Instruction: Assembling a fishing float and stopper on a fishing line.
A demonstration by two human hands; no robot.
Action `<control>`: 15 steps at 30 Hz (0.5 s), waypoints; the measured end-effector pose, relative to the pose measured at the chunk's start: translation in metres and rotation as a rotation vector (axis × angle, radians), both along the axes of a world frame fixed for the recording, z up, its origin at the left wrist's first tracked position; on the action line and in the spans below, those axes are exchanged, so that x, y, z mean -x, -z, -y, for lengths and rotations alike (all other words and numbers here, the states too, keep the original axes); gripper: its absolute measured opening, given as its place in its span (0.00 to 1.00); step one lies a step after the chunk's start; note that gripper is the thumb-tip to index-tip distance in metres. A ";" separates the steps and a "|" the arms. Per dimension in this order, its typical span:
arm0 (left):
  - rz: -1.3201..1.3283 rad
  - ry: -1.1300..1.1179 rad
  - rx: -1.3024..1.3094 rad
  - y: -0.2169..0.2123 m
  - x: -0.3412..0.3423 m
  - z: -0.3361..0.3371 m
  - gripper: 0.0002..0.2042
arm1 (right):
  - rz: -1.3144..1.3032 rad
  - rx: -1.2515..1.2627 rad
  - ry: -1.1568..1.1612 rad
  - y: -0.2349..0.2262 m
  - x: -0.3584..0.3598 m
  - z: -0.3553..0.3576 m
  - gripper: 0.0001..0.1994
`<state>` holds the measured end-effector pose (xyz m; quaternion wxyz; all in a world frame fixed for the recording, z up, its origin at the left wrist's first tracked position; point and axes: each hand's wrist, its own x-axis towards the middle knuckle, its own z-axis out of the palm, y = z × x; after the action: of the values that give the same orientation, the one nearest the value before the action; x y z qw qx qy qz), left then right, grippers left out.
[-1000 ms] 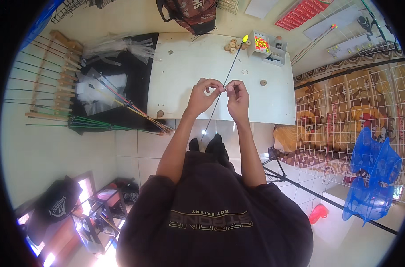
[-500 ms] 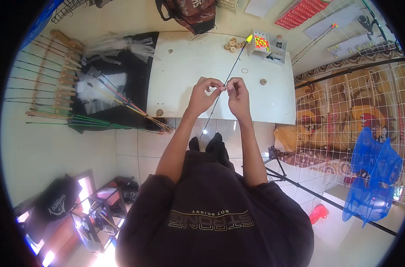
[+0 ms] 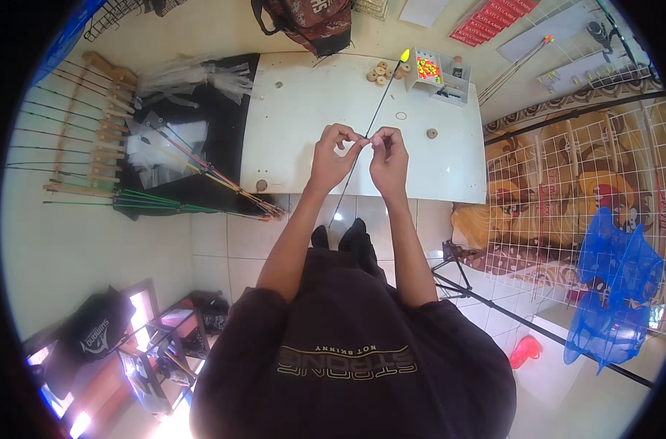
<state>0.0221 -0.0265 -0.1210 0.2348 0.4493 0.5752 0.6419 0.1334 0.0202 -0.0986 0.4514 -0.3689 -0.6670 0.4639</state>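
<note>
A thin dark rod point(image 3: 379, 109) slants over the white table, with a yellow-green bulb point(image 3: 405, 55) on its far end. Its near end reaches past the table's front edge, above the floor. My left hand point(image 3: 333, 159) is closed in a pinch on the rod, thumb and forefinger together. Right beside it, my right hand point(image 3: 388, 162) pinches at the same spot, fingertips almost touching the left ones. Any small piece between the fingertips is too small to make out.
On the white table point(image 3: 296, 110) are several cork rings point(image 3: 380, 72), a loose ring point(image 3: 432, 133) and a box of bright beads point(image 3: 428, 70). Rods lie on a wooden rack point(image 3: 106, 124) at left. A wire grid point(image 3: 560, 190) with blue nets point(image 3: 615, 293) is at right.
The rod's bulb end has shifted slightly left and away from me. Both hands keep their pinch at the rod, with only a small shift to the left.
</note>
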 end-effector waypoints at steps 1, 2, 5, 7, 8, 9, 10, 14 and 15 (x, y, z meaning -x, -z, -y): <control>-0.005 -0.010 -0.013 0.000 -0.001 0.000 0.10 | -0.061 0.049 -0.010 0.001 0.000 0.001 0.04; -0.006 -0.010 -0.013 -0.001 -0.001 0.000 0.10 | -0.062 0.048 -0.010 0.004 0.000 0.000 0.04; -0.032 0.010 -0.020 -0.002 -0.002 -0.001 0.09 | -0.161 0.050 -0.001 0.010 0.001 0.001 0.03; -0.031 0.021 -0.021 -0.002 -0.002 0.000 0.08 | -0.278 0.125 -0.043 0.009 0.001 0.003 0.04; -0.032 0.022 -0.022 -0.001 -0.002 0.000 0.08 | -0.278 0.125 -0.043 0.010 -0.001 0.002 0.04; -0.055 0.027 -0.028 0.000 -0.002 -0.001 0.08 | -0.275 0.143 -0.072 0.011 -0.003 0.000 0.04; -0.078 0.032 -0.035 -0.001 -0.002 -0.001 0.08 | -0.272 0.162 -0.101 0.012 -0.005 -0.001 0.05; -0.074 0.024 -0.031 -0.005 -0.004 0.001 0.08 | -0.289 0.163 -0.090 0.013 -0.004 -0.002 0.05; -0.080 0.036 -0.019 -0.005 -0.004 0.001 0.08 | -0.289 0.169 -0.080 0.012 -0.005 -0.001 0.05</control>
<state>0.0263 -0.0271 -0.1160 0.2187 0.4870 0.5698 0.6248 0.1385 0.0213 -0.1109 0.4913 -0.3079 -0.5679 0.5842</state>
